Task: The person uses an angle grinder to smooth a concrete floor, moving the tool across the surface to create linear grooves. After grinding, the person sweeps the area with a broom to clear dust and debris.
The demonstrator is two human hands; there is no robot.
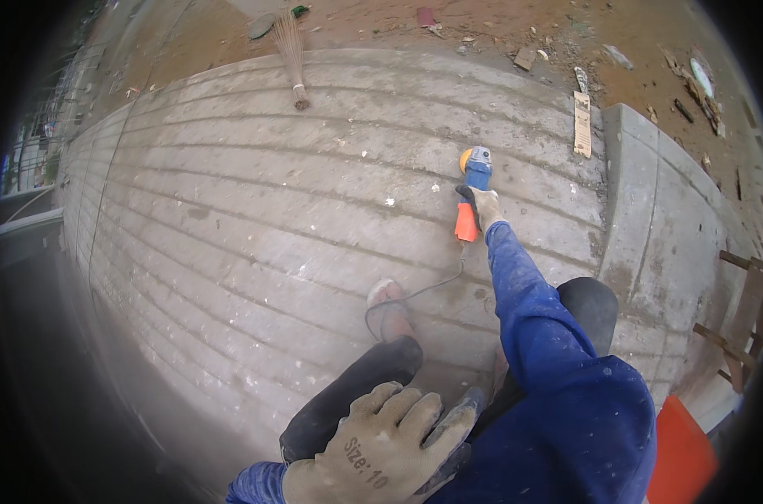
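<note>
My right hand, in a beige work glove, is wrapped round an angle grinder. The tool has a blue body, an orange rear end and a yellow disc at its head. It is held out over the grooved concrete surface; whether the disc touches it I cannot tell. From the rear end a dark power cord curves to my foot. My left hand, gloved alike, is close to my body near my knee. Its fingers are loosely bent and a little apart, with nothing seen in them; the palm is hidden.
A straw broom lies across the far edge. A cardboard strip rests at the far right, beside a raised concrete kerb. Debris is scattered over the brown dirt beyond. Wooden pieces and an orange object are at right.
</note>
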